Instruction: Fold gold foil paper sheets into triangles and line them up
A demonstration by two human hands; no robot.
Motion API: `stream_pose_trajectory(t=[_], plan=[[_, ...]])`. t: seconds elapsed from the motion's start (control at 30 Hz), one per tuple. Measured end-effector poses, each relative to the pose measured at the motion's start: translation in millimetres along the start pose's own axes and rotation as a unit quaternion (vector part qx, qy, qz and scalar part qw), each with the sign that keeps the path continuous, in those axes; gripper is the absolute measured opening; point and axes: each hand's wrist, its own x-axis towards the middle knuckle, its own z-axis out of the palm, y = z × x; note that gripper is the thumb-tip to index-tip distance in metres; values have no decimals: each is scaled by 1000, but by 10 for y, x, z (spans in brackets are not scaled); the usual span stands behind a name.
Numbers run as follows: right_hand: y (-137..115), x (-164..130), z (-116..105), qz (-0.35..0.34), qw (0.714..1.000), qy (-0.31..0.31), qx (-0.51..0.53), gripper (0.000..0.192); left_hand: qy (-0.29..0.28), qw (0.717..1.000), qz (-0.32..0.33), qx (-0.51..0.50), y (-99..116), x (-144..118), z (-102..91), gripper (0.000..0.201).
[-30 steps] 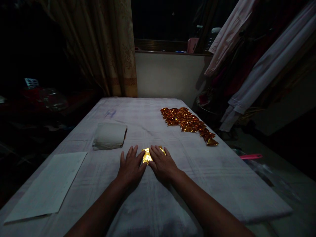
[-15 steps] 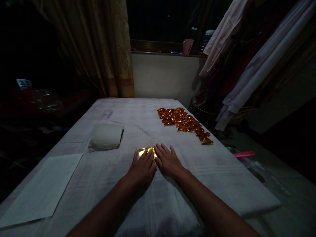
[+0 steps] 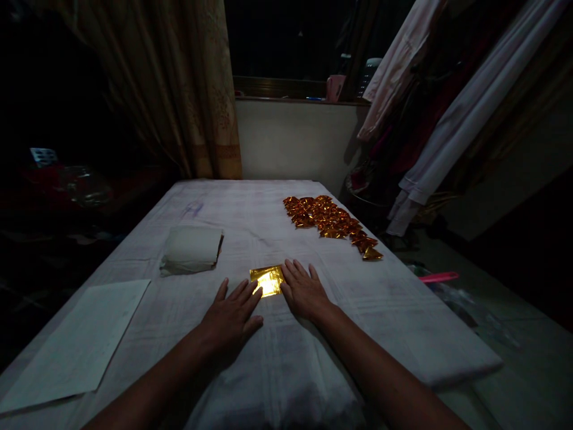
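Lying flat on the pale cloth [image 3: 250,239], the gold foil [image 3: 270,280] sits between two hands. The left hand [image 3: 233,313], palm down and fingers spread, hides its lower left corner; the right hand [image 3: 305,291], flat with fingers slightly parted, meets its right edge. Both forearms [image 3: 156,370] are cut off below. The cloth's bluish mark [image 3: 193,208] is illegible.

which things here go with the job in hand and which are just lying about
Job in hand:
shiny rectangular gold foil, between left hand and right hand
probably the shiny orange-gold foil pieces
perhaps the thick pale rectangular stack

Apparently lying about:
flat white paper sheet
pink handled mug
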Motion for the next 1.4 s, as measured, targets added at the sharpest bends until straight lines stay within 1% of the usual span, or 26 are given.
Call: stream_pose_trajectory(t=[0.1, 0.17, 0.23, 0.3, 0.37, 0.43, 0.5, 0.63, 0.67, 0.73, 0.83, 0.97, 1.0, 1.07, 1.17, 1.3, 1.4], plan=[[-53, -34, -8, 16, 999, 30, -10, 55, 29, 1000, 1, 7, -35, -54, 32, 56], [-141, -80, -5, 10, 998, 60, -16, 54, 34, 999, 2, 13, -54, -62, 79, 56], [-256, -140, 14, -43, 996, 72, -9, 52, 33, 999, 6, 15, -69, -61, 125, 58], [-355, -203, 45, -121, 992, 37, 12, 51, 38, 999, 10, 12, -78, -60, 152, 59], [-388, -264, 76, -143, 989, 12, 31, 54, 43, 999, 11, 5, -77, -60, 151, 60], [-334, -320, 91, -137, 990, 3, 37, 56, 43, 999, 9, 0, -67, -61, 124, 59], [-212, -373, 83, -122, 992, -3, 29, 57, 35, 999, 4, 0, -55, -61, 80, 58], [38, -470, 34, -65, 998, -6, 9, 58, 13, 1000, 6, 7, -53, -56, 8, 57], [73, -488, 25, -57, 998, -7, 5, 58, 17, 1000, 8, 12, -52, -48, 2, 56], [102, -509, 17, -53, 999, -6, 0, 58, 41, 999, 9, 23, -28, -9, 5, 54], [96, -511, 34, -54, 999, 0, -3, 58, 83, 996, 12, 22, 98, 130, 45, 50], [101, -496, 71, -53, 999, 3, 2, 58, 90, 996, 18, 3, 355, 423, 140, 49], [106, -495, 76, -54, 999, 2, 5, 58, 100, 995, 16, 5, 399, 490, 163, 48], [112, -495, 78, -54, 998, 2, 11, 58, 101, 995, 0, 7, 430, 586, 198, 48], [105, -502, 69, -49, 999, 2, 13, 58, 77, 996, -31, 16, 324, 604, 212, 52], [87, -512, 58, -47, 999, 4, 9, 57, 54, 996, -59, 28, 70, 476, 171, 56], [83, -506, 36, -49, 999, 4, 0, 57, 47, 996, -63, 37, -35, 414, 112, 58]])
